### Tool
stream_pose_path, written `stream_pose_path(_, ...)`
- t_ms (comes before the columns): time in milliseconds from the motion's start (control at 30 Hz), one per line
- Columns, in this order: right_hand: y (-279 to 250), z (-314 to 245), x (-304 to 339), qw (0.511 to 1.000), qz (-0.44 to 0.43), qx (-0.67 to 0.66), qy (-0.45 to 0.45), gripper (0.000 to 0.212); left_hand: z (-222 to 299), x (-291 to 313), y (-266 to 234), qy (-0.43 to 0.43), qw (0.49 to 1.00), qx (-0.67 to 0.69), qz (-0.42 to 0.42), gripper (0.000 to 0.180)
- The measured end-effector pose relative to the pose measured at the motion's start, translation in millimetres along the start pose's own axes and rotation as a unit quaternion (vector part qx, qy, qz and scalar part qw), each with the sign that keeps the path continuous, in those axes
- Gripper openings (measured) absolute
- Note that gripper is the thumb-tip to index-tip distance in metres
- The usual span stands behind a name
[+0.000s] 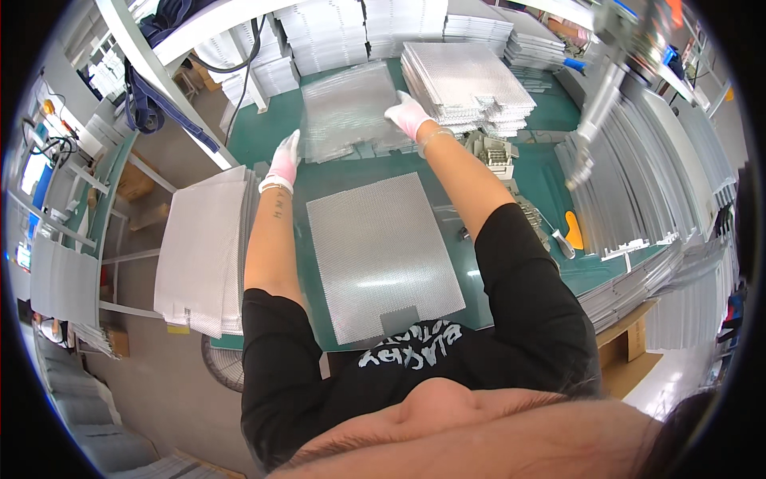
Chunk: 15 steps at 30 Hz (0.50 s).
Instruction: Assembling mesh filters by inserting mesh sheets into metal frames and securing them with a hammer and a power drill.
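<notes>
A translucent grey sheet stack (348, 108), looking like thin plastic or mesh, lies at the far middle of the green table. My left hand (283, 162), in a white and pink glove, is beside its left edge with fingers stretched out; whether it touches is hard to tell. Gloved the same way, my right hand (408, 116) is at the stack's right edge, thumb and fingers apart, holding nothing visible. Nearer to me, between my forearms, a silvery perforated sheet (383, 247) with a notch in its near edge lies flat on the table.
Right of my right hand stands a pile of perforated sheets (467, 76). Metal parts (491, 153), a screwdriver (564, 243) and a yellow-orange tool (574, 230) lie along the right. Upright panels (638, 176) crowd the right side. Another sheet pile (199, 251) is at the left.
</notes>
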State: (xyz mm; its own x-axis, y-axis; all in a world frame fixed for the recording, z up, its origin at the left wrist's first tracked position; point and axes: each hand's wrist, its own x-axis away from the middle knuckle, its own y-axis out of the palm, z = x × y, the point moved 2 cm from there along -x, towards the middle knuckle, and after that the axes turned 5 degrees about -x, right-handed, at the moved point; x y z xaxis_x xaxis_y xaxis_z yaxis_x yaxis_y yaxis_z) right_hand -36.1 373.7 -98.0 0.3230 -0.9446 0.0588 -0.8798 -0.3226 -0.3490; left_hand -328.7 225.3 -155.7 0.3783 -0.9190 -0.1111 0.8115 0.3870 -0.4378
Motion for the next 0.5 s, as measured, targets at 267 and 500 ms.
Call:
stream_pose_path(267,-19,-31,22,0.962,0.031,-0.129,-0.239,0.068,31,19,-7,-0.044,0.944,0.287,0.154,0.063)
stream_pose_path(500,-28,-49,61,0.930,0.146,0.055,-0.332,0.042,93,48,-4,0.134,0.963,0.043,0.230,0.064)
